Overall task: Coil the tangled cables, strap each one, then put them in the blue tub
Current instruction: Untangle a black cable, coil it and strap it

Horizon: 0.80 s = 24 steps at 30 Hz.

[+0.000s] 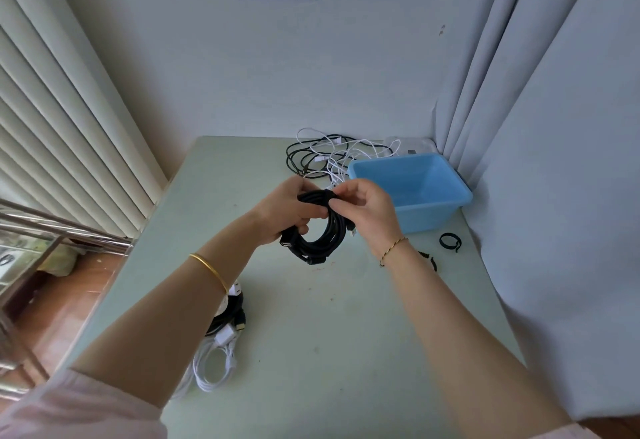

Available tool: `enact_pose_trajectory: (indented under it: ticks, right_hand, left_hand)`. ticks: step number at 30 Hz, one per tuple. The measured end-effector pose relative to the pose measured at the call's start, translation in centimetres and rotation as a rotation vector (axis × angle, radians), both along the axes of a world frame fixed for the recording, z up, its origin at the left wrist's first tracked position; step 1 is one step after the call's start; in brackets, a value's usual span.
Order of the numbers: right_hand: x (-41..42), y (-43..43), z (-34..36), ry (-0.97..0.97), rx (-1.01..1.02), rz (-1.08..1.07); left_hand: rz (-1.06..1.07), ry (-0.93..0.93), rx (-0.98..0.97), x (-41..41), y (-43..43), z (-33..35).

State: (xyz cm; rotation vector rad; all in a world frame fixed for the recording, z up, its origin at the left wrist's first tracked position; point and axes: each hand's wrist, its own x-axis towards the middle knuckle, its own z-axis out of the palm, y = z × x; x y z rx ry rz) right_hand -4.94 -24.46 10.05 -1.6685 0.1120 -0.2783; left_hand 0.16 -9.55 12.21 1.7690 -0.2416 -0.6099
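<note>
On the pale green table (311,352), which fills the lower half of the view, work is under way at its middle. Grey curtain (554,126) hangs along the right side and slatted blinds (52,109) along the left.

Blue tub (427,218): stands at the far right of the table, close to the curtain, upright, opening upward.

Tangled cables (313,154): black and white leads lie in a loose heap at the far edge of the table, just left of and behind the tub, some strands touching its near-left corner.

Left hand (285,211): raised above the table centre, fingers curled round the upper left of a black coiled cable (320,242), which hangs below the hand as a round bundle clear of the surface.

Right hand (369,211): thumb and forefinger pressed together on the top of the same coil; remaining fingers bent. Whether a strap sits between the fingertips cannot be told.

Near left edge: a white coiled cable (213,367) and a dark coiled cable (230,315) lie side by side, partly hidden under the left forearm.

Straps: one black looped strap (450,241) lies in front of the tub; further black strap pieces (431,262) lie beside the right wrist.

Wrists: gold bangle (211,270) on the left, thin cord bracelet (393,249) on the right.
</note>
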Motion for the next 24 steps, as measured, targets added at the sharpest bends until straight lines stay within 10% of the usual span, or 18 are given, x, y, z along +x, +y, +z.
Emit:
enact_pose_trajectory:
  ticks: [11, 18, 24]
  right_hand:
    - [0.4, 3.2, -2.5, 0.083, -0.326, -0.021]
    - [1.0, 6.0, -4.1, 0.516, 0.371, 0.072]
    - [2.3, 8.3, -9.0, 0.608, 0.689, -0.051]
  left_hand:
    - [0.082, -0.466, 0.377, -1.0, 3.2, -3.1]
    - [-0.186, -0.715, 0.776, -0.8, 4.5, -4.9]
    - [-0.398, -0.557, 0.82, 0.7, 7.6, -8.0]
